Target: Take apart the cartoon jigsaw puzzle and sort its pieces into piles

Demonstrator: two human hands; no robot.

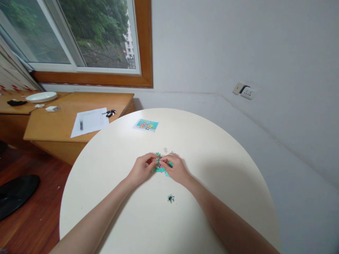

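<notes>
My left hand (142,168) and my right hand (176,168) meet at the middle of a round cream table (212,158). Both pinch small teal and pink jigsaw pieces (160,168) lying between them; the fingers are curled together over the cluster. Most of the cluster is hidden under my fingers. A single loose puzzle piece (171,198) lies nearer to me, between my forearms. A pale piece (165,150) sits just beyond my hands. A small picture card (146,125) with cartoon figures lies at the table's far side.
A wooden desk (58,123) stands left of the table, carrying a sheet of paper (90,121), keys (109,113) and a white plate (41,96). A window is above it. White walls close in on the right, with a wall socket (246,91). A black disc (16,192) lies on the wooden floor.
</notes>
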